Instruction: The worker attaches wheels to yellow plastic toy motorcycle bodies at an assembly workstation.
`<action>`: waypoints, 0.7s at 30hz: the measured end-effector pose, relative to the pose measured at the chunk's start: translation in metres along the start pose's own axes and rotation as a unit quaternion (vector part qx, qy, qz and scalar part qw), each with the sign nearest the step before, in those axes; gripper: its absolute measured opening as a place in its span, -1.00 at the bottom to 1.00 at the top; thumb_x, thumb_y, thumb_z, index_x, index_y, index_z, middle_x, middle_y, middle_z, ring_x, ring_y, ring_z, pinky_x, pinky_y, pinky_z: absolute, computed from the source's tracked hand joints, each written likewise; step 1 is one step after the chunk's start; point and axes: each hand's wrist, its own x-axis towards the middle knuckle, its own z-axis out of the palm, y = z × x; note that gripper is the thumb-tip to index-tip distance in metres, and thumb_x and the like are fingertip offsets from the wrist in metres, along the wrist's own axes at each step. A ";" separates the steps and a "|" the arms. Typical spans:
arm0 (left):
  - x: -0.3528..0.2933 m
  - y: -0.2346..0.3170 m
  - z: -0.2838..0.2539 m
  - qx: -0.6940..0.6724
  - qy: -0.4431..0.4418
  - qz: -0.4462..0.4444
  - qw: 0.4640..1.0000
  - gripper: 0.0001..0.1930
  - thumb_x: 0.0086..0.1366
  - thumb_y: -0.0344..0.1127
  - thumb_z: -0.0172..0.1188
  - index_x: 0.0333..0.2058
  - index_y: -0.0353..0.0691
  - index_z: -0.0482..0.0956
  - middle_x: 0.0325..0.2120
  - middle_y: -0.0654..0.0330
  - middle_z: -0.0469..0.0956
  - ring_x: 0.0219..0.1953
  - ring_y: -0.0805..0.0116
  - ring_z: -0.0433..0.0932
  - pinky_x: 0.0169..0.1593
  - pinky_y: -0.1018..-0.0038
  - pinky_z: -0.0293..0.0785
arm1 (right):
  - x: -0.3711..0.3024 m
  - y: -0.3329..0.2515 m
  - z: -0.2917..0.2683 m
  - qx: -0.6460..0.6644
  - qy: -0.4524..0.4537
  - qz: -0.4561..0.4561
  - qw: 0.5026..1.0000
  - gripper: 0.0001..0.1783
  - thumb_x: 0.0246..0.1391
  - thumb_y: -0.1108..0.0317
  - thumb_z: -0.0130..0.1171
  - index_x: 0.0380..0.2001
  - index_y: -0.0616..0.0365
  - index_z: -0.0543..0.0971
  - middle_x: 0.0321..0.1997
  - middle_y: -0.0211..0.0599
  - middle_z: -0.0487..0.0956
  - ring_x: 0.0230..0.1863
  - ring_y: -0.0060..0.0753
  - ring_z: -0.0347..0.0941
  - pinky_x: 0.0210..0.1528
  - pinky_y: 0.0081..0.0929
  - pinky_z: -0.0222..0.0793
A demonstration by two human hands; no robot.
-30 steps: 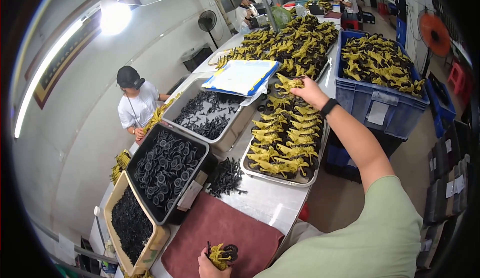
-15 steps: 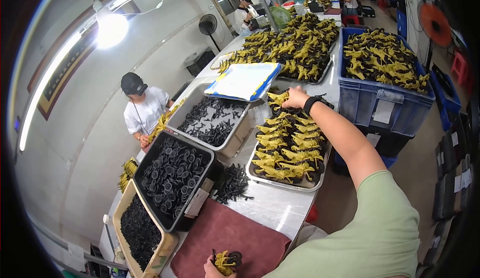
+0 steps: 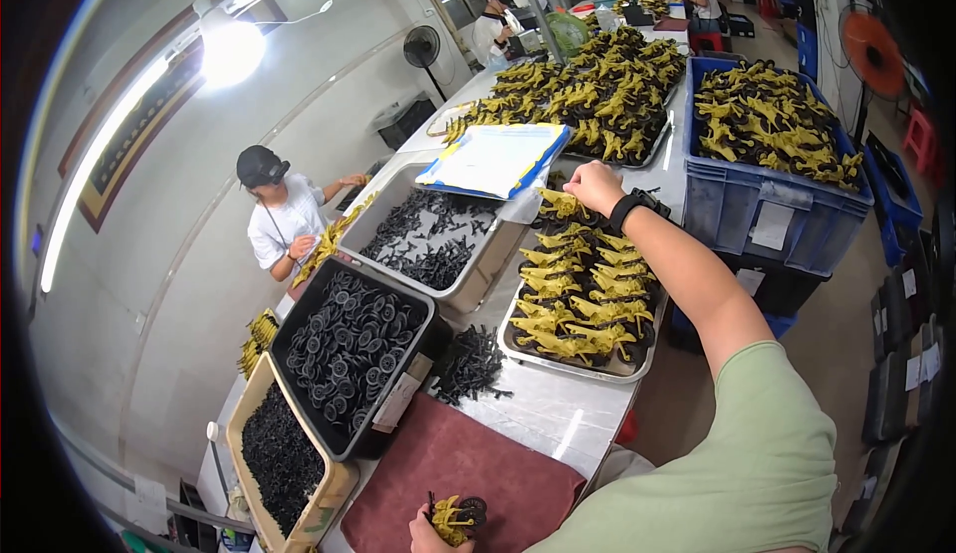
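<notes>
My left hand (image 3: 430, 536) is closed round a yellow and black toy motorcycle (image 3: 455, 520), over a dark red mat (image 3: 463, 453) at the near edge. Its black wheel points to the right. Stretched far forward, my right hand (image 3: 596, 190) is at the far end of a metal tray (image 3: 578, 368) filled with rows of yellow toy motorcycles (image 3: 565, 284). The right fingers are curled together just over the farthest motorcycle (image 3: 561, 205); whether they grip anything is hidden.
Left of the tray are a bin of black wheels (image 3: 349, 344), a grey bin of black parts (image 3: 468, 279), a beige bin (image 3: 344, 488) and loose black parts (image 3: 470, 364). A blue crate (image 3: 762, 217) stands right. A co-worker (image 3: 284, 215) sits across the table.
My right hand has lifted a little off the farthest motorcycle, its fingers drawn in. My left hand stays on its motorcycle. The co-worker across has reached one arm out to the right.
</notes>
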 end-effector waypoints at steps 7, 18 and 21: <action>0.003 -0.002 0.002 0.004 -0.006 -0.002 1.000 -0.44 0.01 -0.46 0.30 0.04 -0.21 0.38 -0.15 -0.01 0.50 -0.09 0.00 0.53 -0.06 0.26 0.45 | -0.014 -0.017 0.003 -0.091 -0.013 0.017 0.996 -0.68 0.03 0.05 0.25 -0.27 0.03 0.67 0.18 -0.13 0.29 0.26 0.06 0.12 0.24 0.23 -0.01; 0.001 -0.002 0.000 -0.013 -0.002 -0.003 1.000 -0.44 0.00 -0.45 0.32 0.03 -0.20 0.39 -0.16 0.00 0.51 -0.10 0.02 0.54 -0.07 0.27 0.46 | -0.006 -0.056 -0.015 -0.223 -0.114 0.019 0.968 -0.64 0.00 0.36 0.11 -0.08 0.14 0.60 0.29 0.00 0.19 0.28 0.18 0.10 0.27 0.16 -0.12; 0.000 -0.001 -0.001 0.000 -0.002 -0.001 1.000 -0.44 0.00 -0.46 0.32 0.03 -0.22 0.39 -0.16 0.01 0.51 -0.10 0.03 0.54 -0.06 0.28 0.46 | -0.005 -0.054 -0.009 -0.239 -0.113 0.023 0.964 -0.62 0.03 0.34 0.09 -0.05 0.12 0.59 0.28 0.02 0.22 0.27 0.19 0.11 0.28 0.13 -0.11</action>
